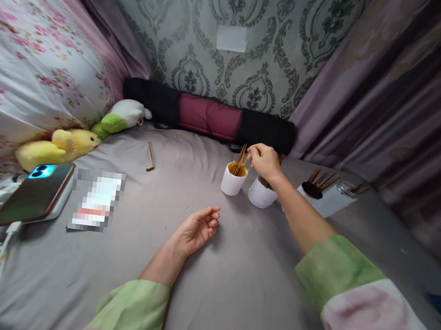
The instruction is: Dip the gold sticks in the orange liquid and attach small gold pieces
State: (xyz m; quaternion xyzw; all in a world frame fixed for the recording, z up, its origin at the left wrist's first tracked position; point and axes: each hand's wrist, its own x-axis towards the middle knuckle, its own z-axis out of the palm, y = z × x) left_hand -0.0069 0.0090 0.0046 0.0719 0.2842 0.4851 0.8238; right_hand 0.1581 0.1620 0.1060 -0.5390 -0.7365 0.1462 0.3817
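Observation:
My right hand (263, 160) reaches out over a white cup (233, 179) that holds several brown sticks (239, 161); its fingers pinch the top of one stick in that cup. A second white cup (261, 193) stands just right of the first, partly hidden by my wrist. My left hand (195, 230) lies palm up on the grey sheet (231, 273), fingers loosely curled, holding nothing. One loose brown stick (151, 156) lies on the sheet to the left of the cups.
Two more containers with sticks (322, 191) lie at the right. A phone (36, 193) on a white power bank, a small packet (96, 200), cables, and plush toys (57, 147) sit at the left. A black and maroon bolster (210, 115) lines the far wall.

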